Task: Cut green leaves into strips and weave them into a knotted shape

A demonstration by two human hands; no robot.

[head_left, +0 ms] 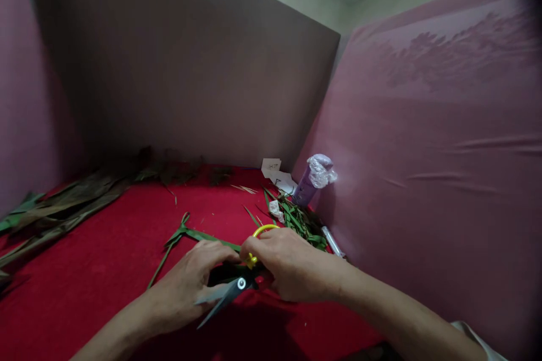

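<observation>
My right hand is closed round the yellow handles of a pair of scissors, whose grey blades point down-left toward me. My left hand lies over a long green leaf strip on the red cloth, with its fingertips curled and touching the right hand near the scissors' pivot. What the left fingers pinch is hidden. The leaf strip runs left and away from under both hands.
A red cloth covers the surface. Dried brown leaves lie along the far left. A pile of green cuttings, a purple bottle with a plastic-wrapped top, white paper scraps and a clear tube sit by the pink wall at right.
</observation>
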